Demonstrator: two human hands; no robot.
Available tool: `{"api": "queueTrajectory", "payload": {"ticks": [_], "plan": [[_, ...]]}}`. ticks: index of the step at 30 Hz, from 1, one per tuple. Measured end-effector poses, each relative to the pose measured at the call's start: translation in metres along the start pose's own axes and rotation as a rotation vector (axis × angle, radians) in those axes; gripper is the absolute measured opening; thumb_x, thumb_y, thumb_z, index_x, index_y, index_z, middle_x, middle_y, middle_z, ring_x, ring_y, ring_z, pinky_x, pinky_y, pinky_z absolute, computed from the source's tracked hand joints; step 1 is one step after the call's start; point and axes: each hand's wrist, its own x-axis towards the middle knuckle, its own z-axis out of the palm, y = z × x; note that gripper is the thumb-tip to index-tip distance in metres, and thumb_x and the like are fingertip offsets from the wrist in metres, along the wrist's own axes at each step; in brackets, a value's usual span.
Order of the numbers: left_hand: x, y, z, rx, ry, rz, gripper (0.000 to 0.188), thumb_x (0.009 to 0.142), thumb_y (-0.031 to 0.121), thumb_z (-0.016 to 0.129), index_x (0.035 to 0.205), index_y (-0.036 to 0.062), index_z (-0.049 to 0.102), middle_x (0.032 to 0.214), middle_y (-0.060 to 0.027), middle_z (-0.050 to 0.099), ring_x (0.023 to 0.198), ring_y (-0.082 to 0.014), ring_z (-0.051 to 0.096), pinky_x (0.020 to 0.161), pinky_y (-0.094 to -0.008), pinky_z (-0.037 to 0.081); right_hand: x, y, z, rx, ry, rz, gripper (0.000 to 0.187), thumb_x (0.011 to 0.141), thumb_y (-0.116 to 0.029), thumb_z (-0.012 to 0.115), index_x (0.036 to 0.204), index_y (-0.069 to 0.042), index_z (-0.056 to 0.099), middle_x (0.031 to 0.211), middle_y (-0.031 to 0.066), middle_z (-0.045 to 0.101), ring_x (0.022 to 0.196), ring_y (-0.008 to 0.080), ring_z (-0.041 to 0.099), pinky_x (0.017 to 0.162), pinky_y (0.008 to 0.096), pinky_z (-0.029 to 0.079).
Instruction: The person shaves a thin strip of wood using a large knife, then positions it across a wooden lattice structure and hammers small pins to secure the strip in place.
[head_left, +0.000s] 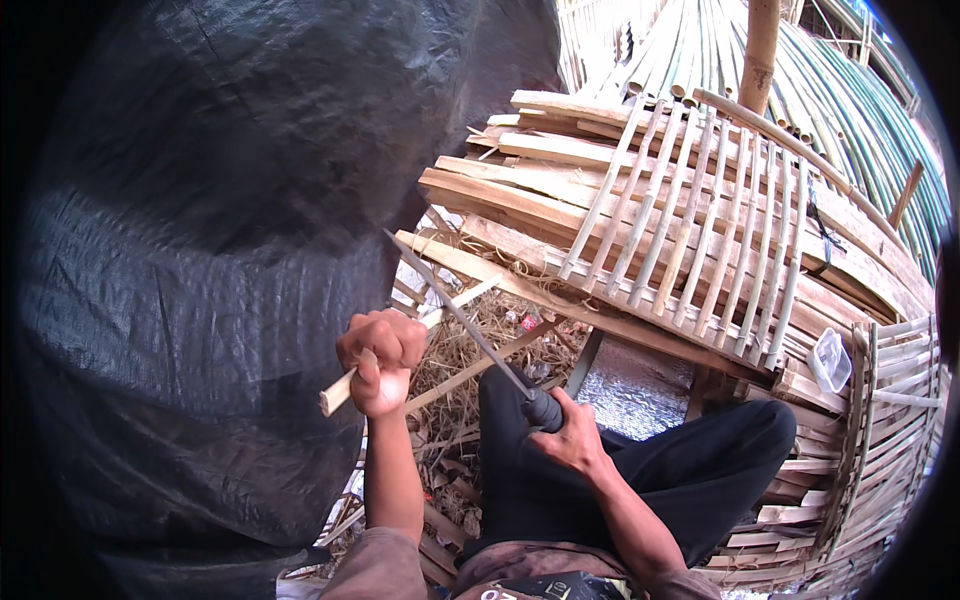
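Through the head view I am observing the left hand (382, 352) gripping a pale strip (338, 396): its fingers are curling tightly together around the wood, and the thumb is lying along the near side of the fist. The strip is slanting through that fist, its cut end jutting out at lower left and its other end running up toward the planks (500, 203). The right hand (572, 436) is holding a knife (460, 317) by its black handle; the fingers are wrapping around the grip, though I am seeing their tips only partly. The blade is pointing up and left, crossing over the strip in my view; whether the two are touching I cannot tell. Below them straw (445, 367) is lying loose. Dark trousers (690, 440) are covering the bent legs, near a sheet of foil (640, 385). On the planks I am noting a row of slats (788, 265) lying side by side, with a clear plastic tub (829, 360) sitting just beyond their right end. A black tarp (200, 300) is filling the left side; long poles (830, 110) are lying behind the planks.
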Motion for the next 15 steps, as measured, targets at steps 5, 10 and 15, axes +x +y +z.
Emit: {"api": "queueTrajectory", "payload": {"ticks": [5, 10, 15], "plan": [[0.003, 0.003, 0.009, 0.04, -0.028, 0.012, 0.058, 0.094, 0.048, 0.057, 0.058, 0.0119, 0.029, 0.043, 0.0025, 0.026, 0.034, -0.0091, 0.02, 0.036, -0.0275, 0.015, 0.002, 0.004, 0.004, 0.094, -0.026, -0.052, 0.042, 0.066, -0.019, 0.077, 0.103, -0.005, 0.063, 0.073, 0.0216, 0.068, 0.073, 0.0391, 0.071, 0.068, 0.0437, 0.055], [-0.001, -0.004, 0.01, 0.063, -0.055, 0.012, 0.058, 0.093, 0.05, 0.057, 0.058, 0.012, 0.03, 0.044, 0.0028, 0.027, 0.035, -0.0092, 0.021, 0.036, -0.0273, 0.016, 0.01, 0.029, 0.004, 0.045, 0.037, -0.001, 0.035, 0.066, -0.012, 0.074, 0.098, -0.002, 0.065, 0.073, 0.0119, 0.069, 0.066, 0.0223, 0.069, 0.068, 0.0354, 0.054], [0.002, 0.0, 0.012, 0.03, -0.013, -0.02, 0.061, 0.092, 0.051, 0.061, 0.058, 0.0104, 0.03, 0.045, 0.0024, 0.028, 0.036, -0.0093, 0.024, 0.039, -0.0286, 0.014, 0.002, -0.001, -0.005, 0.034, 0.0, -0.12, 0.037, 0.065, -0.014, 0.076, 0.098, -0.004, 0.063, 0.073, 0.0161, 0.069, 0.068, 0.0323, 0.07, 0.066, 0.0387, 0.055]]}}
